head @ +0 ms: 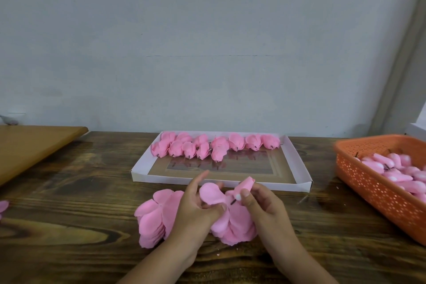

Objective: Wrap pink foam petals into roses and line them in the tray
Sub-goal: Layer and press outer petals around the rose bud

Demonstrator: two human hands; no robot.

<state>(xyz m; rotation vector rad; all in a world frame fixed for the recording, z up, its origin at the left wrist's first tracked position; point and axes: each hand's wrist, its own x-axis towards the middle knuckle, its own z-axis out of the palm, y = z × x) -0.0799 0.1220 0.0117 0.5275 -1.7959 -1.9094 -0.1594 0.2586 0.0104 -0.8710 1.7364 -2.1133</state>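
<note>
Now the left hand [198, 205] pinches a pink foam petal [211, 193] and the right hand [258, 203] grips the rose bud [245, 185], just before the tray [221, 184]. A loose grip could let it unroll.

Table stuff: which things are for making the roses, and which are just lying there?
For the job:
petals
bud, held by right hand
loose petal, held by left hand
tray with finished roses
orange basket of buds

Just lying about:
wooden board
pink scrap at the left edge
</note>
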